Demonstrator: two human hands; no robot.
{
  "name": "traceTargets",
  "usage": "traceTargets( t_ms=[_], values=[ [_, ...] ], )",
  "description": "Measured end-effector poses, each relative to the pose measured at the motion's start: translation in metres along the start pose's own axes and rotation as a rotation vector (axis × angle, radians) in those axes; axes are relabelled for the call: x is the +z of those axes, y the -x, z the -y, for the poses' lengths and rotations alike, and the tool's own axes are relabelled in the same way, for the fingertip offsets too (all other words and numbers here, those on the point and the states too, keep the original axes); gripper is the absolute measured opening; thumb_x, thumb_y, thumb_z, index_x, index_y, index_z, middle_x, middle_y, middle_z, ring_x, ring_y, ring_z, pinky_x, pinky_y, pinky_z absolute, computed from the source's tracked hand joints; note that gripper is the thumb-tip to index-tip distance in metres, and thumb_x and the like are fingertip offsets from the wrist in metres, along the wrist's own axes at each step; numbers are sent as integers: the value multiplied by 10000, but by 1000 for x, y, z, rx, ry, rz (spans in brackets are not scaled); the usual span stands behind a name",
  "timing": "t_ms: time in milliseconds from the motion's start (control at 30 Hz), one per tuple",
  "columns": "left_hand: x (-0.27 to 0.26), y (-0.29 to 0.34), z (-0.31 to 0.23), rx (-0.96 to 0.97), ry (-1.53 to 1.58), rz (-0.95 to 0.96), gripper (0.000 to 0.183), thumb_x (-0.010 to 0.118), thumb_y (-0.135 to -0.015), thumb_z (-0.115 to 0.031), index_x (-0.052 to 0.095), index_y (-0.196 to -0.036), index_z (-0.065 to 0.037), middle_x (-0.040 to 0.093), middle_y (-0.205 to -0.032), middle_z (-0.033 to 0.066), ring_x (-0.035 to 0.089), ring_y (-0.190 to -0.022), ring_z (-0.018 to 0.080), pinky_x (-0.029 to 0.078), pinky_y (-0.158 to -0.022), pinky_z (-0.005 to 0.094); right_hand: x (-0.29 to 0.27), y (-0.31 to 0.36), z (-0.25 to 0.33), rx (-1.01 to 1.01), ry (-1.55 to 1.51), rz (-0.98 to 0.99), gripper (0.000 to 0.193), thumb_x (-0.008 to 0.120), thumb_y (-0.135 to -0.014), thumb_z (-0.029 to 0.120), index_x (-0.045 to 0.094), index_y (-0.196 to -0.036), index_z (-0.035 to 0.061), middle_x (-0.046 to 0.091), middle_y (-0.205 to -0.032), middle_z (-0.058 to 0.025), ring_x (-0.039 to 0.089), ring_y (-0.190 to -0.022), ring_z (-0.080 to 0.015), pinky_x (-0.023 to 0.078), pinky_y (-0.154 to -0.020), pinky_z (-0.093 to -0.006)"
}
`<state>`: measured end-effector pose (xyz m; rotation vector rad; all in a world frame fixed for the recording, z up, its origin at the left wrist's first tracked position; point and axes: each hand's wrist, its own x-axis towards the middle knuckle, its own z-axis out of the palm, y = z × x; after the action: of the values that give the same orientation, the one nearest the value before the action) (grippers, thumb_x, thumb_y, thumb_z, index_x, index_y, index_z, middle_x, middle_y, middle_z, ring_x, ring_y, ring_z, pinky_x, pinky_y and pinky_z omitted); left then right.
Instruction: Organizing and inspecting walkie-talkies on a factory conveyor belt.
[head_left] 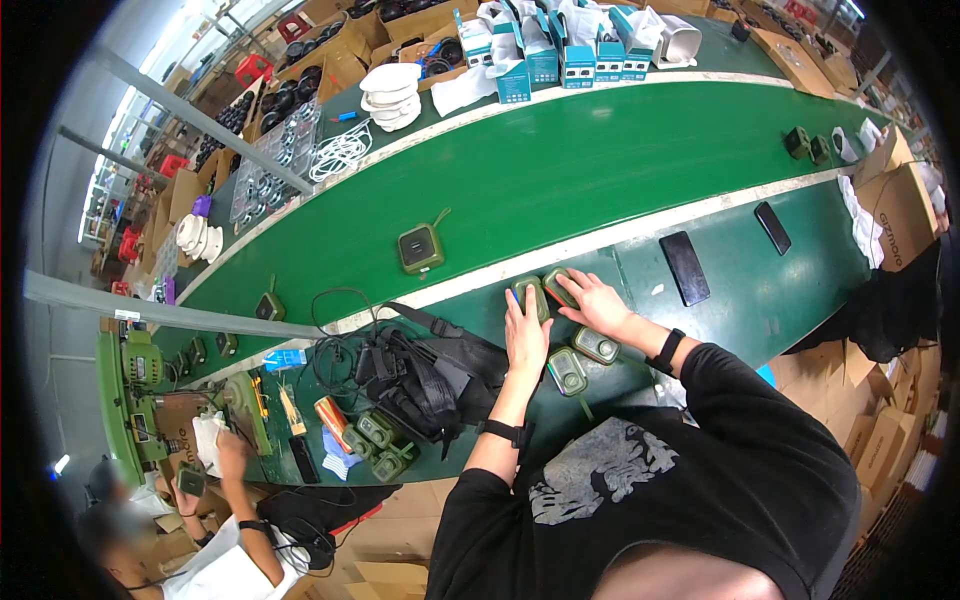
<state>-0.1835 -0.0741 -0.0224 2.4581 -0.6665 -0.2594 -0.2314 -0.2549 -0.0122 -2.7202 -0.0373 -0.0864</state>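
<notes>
Two small olive-green boxes, which look like portable speakers, stand side by side at the near edge of the bench. My left hand is on the left speaker, its fingers stretched along the near side. My right hand grips the right speaker, with fingers over its top and the thumb at its near side. The undersides of both are hidden. Just nearer to me lie another olive-green speaker with a strap and a similar one below my right wrist.
A black bag with cables lies left of my arm, beside more green speakers. Two phones lie to the right. Beyond runs a green conveyor belt carrying a speaker. A co-worker works at the lower left.
</notes>
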Motion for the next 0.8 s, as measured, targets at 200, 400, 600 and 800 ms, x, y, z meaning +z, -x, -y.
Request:
traceTargets(
  t_ms=[200, 400, 600, 800],
  values=[
    [0, 2, 7, 40, -23, -39, 785, 721, -856, -169, 298, -1514, -103, 231, -1527, 335, 431, -1310, 488, 450, -1037, 486, 0, -2, 3, 2, -13, 14, 670, 718, -832, 338, 467, -1385, 56, 506, -1375, -209, 590, -1107, -369, 527, -920, -423],
    [-8, -9, 2, -12, 110, 18, 792, 722, -824, -145, 316, -1504, -120, 265, -1514, 324, 491, -1240, 507, 503, -974, 488, -11, -3, 0, 32, -84, 45, 686, 723, -815, 317, 455, -1392, 61, 502, -1379, -216, 570, -1135, -402, 518, -945, -446],
    [-8, -55, 10, 48, 186, -104, 782, 708, -803, -138, 343, -1495, -133, 266, -1531, 276, 472, -1280, 473, 503, -983, 481, -17, -54, -35, 28, -137, -20, 650, 701, -812, 259, 464, -1389, 73, 530, -1349, -225, 557, -1188, -396, 483, -1005, -453],
    [-11, -118, 4, 61, 139, -142, 791, 696, -822, -136, 306, -1510, -147, 262, -1541, 260, 480, -1276, 454, 503, -984, 487, -12, -112, -74, 179, -153, -235, 635, 725, -821, 222, 476, -1384, 68, 512, -1379, -220, 528, -1232, -393, 463, -1031, -440]
  ],
)
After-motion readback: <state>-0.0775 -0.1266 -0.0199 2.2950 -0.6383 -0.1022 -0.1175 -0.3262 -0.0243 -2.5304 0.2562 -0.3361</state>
